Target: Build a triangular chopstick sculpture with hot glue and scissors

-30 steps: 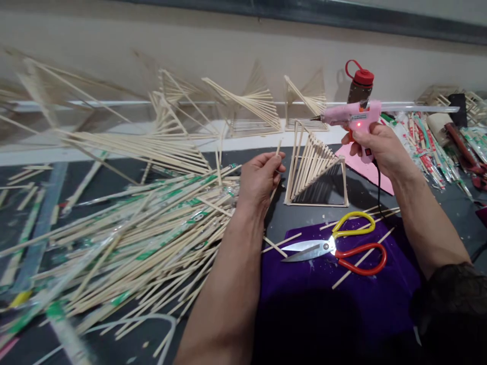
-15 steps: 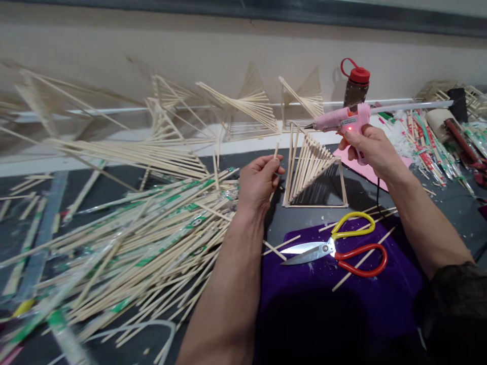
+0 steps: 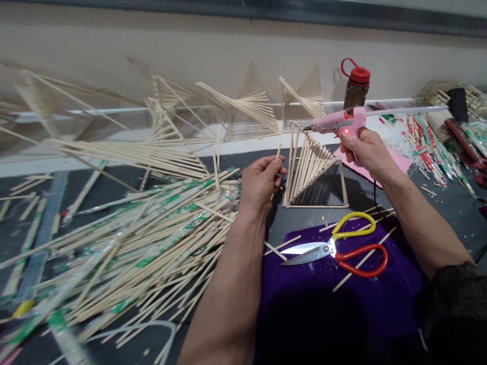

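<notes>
Pinched between the fingers of my left hand (image 3: 262, 182) is a thin wooden stick (image 3: 279, 151), held near upright just left of the stick frame. My right hand (image 3: 367, 152) is wrapped round a pink glue gun (image 3: 342, 121) with a small red light on. The gun's nozzle points left, at the top of the stick frame (image 3: 314, 165); whether it touches I cannot tell. That frame stands on the dark table, with slanted sticks lined up in a twisted row. Scissors (image 3: 327, 248) with one yellow and one red handle lie in front of it.
A large pile of sticks (image 3: 152, 253), partly in wrappers, covers the left. Finished-looking stick structures (image 3: 243, 104) stand along the wall. A red-capped bottle (image 3: 356, 88) is behind the gun. Purple cloth (image 3: 304, 299) lies under the scissors; wrapped sticks (image 3: 424, 147) are at right.
My right hand and the glue gun have moved slightly left and down, closer to the frame's top. My left hand has shifted very slightly right with its stick.
</notes>
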Demonstrator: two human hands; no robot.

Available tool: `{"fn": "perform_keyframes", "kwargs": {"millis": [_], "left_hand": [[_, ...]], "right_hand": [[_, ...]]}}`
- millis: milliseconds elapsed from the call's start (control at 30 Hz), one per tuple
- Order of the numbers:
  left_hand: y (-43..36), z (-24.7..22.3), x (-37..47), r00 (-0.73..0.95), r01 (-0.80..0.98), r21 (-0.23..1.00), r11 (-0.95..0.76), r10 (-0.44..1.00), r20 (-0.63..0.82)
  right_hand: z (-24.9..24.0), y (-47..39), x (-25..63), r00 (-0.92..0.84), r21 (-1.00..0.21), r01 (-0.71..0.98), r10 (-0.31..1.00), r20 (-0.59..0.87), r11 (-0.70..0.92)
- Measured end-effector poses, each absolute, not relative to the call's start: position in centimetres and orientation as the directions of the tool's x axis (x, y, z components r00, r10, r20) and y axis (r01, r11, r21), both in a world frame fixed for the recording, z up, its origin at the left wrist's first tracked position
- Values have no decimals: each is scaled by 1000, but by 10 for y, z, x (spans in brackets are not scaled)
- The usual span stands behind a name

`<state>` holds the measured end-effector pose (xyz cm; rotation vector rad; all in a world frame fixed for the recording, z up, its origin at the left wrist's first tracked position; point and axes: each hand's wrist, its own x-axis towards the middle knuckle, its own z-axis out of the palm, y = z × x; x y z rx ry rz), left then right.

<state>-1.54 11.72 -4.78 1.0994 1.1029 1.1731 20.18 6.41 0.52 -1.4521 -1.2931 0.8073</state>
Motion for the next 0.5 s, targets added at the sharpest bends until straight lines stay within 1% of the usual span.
{"fn": "perform_keyframes", "kwargs": {"millis": [500], "left_hand": [[117, -48, -16, 76, -150, 986, 78, 995, -68]], "right_hand": [[3, 65, 202, 191, -949, 305, 971, 141, 78]]}}
